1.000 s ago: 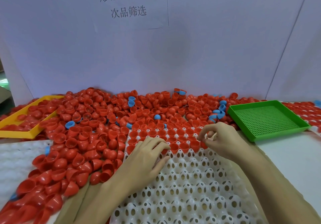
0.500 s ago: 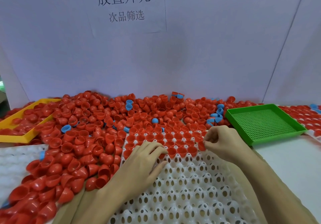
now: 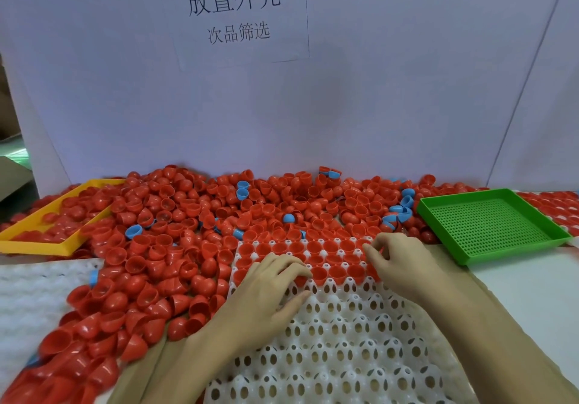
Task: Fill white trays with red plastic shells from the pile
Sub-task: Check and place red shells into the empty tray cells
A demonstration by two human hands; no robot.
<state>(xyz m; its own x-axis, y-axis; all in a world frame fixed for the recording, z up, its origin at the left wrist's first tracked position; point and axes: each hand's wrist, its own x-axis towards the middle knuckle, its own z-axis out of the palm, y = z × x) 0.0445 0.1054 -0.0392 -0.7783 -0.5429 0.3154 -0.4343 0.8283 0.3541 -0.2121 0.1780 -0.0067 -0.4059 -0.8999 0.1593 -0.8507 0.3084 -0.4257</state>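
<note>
pale partition walls with a printed paper sign (image 3: 233,12) back a worktop (image 3: 517,294) heaped with a pile of red plastic half-shells (image 3: 194,234), a few blue plastic shells (image 3: 242,191) mixed in. at centre lies a white perforated plastic tray (image 3: 338,341), its far three rows seated with red shells, the near rows bare. the left hand (image 3: 269,287) rests on the tray, fingers loosely extended, fingertips at a shell on the filled edge; whether it pinches that shell cannot be told. the right hand (image 3: 398,262) has curled fingers at the tray's right end of the filled rows; whether they hold a shell cannot be told. the step in hand looks to be seating shells to complete a row. next, likely, more shells drawn from the pile and set open side up into the next row. a yellow plastic tray (image 3: 47,234) holding shells sits far left, a green perforated plastic tray (image 3: 488,222) right.
</note>
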